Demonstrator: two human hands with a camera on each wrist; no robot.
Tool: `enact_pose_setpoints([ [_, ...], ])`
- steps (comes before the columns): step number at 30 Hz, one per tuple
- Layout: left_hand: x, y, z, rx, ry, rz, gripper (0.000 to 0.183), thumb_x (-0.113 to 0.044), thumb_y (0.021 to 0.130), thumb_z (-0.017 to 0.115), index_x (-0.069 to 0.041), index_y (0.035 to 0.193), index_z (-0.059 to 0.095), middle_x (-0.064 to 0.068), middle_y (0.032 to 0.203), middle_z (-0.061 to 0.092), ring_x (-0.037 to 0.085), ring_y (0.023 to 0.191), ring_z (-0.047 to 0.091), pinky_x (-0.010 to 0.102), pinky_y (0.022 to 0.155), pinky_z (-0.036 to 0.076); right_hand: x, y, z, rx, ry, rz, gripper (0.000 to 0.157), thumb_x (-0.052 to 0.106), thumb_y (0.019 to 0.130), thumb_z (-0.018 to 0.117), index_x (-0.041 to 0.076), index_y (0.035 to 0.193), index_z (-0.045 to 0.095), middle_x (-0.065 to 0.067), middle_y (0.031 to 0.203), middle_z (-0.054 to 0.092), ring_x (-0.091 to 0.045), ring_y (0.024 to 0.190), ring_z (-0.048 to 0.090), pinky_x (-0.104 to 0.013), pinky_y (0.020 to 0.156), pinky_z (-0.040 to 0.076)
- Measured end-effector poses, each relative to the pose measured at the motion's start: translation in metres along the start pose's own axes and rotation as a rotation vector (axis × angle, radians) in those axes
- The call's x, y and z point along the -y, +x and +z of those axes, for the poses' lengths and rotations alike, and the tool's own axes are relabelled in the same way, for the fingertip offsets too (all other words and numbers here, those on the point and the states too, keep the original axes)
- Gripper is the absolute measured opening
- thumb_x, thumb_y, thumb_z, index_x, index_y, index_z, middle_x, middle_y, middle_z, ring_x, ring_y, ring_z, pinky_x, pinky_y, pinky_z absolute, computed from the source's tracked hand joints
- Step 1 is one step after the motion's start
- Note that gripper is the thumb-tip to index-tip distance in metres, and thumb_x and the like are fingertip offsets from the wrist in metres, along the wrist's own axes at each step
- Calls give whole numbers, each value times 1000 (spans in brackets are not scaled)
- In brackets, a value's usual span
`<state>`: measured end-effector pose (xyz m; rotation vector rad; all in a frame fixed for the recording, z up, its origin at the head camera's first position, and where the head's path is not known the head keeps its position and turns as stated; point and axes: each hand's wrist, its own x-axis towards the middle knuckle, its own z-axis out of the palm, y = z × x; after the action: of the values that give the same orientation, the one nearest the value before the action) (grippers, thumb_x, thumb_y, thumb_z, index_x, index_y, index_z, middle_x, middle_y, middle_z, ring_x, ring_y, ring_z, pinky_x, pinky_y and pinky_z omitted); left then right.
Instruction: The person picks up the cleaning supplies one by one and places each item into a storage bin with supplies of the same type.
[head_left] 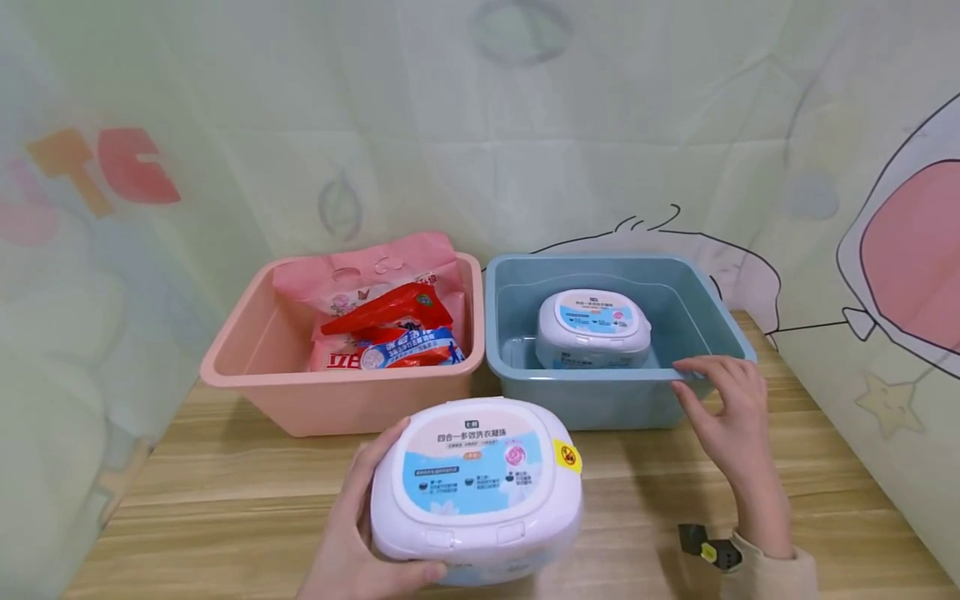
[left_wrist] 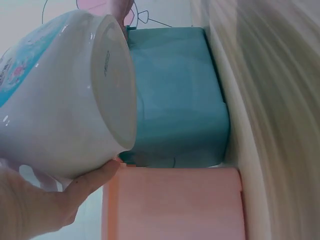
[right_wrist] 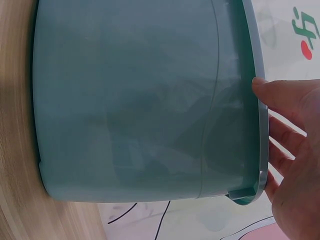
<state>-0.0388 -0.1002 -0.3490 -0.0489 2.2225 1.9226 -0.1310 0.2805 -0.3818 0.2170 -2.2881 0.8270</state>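
My left hand (head_left: 351,533) holds a white laundry pod box (head_left: 472,475) above the table, in front of the two bins. Its lid carries a blue and pink label and a yellow sticker. In the left wrist view the box's base (left_wrist: 114,82) is turned towards the blue bin (left_wrist: 175,90). With thumb and fingers, my right hand (head_left: 731,421) pinches the front rim of that bin near its right corner; the right wrist view shows the thumb (right_wrist: 280,95) on the rim. A second laundry pod box (head_left: 594,329) stands inside the blue bin.
Left of the blue bin stands a pink bin (head_left: 360,404) holding a pink bag (head_left: 375,262) and a red-and-blue packet (head_left: 408,342). Both bins rest on a wooden table (head_left: 247,500). A patterned curtain (head_left: 420,167) hangs behind them.
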Motion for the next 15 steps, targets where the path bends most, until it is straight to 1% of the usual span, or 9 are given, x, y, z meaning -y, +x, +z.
enact_pose_setpoints([
  [1, -2, 1, 1, -6, -5, 2, 104, -20, 65, 88, -50, 142, 26, -17, 141, 33, 19, 131, 41, 29, 98, 50, 0, 0, 0, -1, -1, -1, 30, -9, 73, 76, 1, 100, 67, -20, 103, 63, -29, 105, 42, -50, 94, 25],
  [3, -3, 2, 1, -3, -15, 28, 104, -19, 66, 88, -49, 143, 25, -17, 142, 33, 18, 130, 41, 28, 97, 51, 0, 0, 0, -3, -1, -7, 31, -9, 72, 76, 1, 100, 67, -20, 102, 64, -28, 104, 42, -50, 93, 25],
  [6, -5, 4, 1, 24, -51, 69, 102, -14, 70, 85, -48, 144, 25, -15, 143, 32, 18, 131, 40, 25, 95, 51, 0, 0, 0, -11, -2, -20, 31, -9, 72, 76, 0, 100, 67, -19, 102, 64, -26, 103, 42, -48, 93, 26],
  [8, -6, 5, 2, 42, -71, 106, 101, -11, 71, 84, -45, 145, 25, -13, 144, 31, 19, 131, 41, 26, 94, 52, -1, 0, 0, -17, -2, -28, 31, -10, 72, 76, 0, 99, 67, -19, 101, 64, -25, 103, 42, -48, 93, 26],
  [10, -7, 6, 3, 52, -90, 124, 100, -10, 72, 83, -44, 146, 25, -12, 145, 31, 18, 131, 43, 27, 94, 52, -1, 1, 0, -17, -3, -24, 31, -9, 72, 76, 0, 99, 67, -19, 101, 64, -25, 102, 42, -48, 93, 26],
  [13, -10, 7, 5, 45, -100, 151, 100, -10, 71, 83, -41, 147, 25, -11, 145, 33, 17, 130, 46, 31, 93, 53, -1, 1, 1, -13, -5, -17, 30, -9, 72, 76, 0, 100, 67, -20, 101, 64, -26, 103, 42, -49, 94, 26],
  [15, -12, 8, 6, 36, -102, 159, 101, -11, 70, 84, -41, 146, 25, -12, 145, 34, 15, 129, 47, 32, 92, 54, -1, 1, 1, -8, -8, -8, 30, -8, 73, 76, 1, 100, 67, -20, 102, 64, -28, 104, 43, -49, 94, 26],
])
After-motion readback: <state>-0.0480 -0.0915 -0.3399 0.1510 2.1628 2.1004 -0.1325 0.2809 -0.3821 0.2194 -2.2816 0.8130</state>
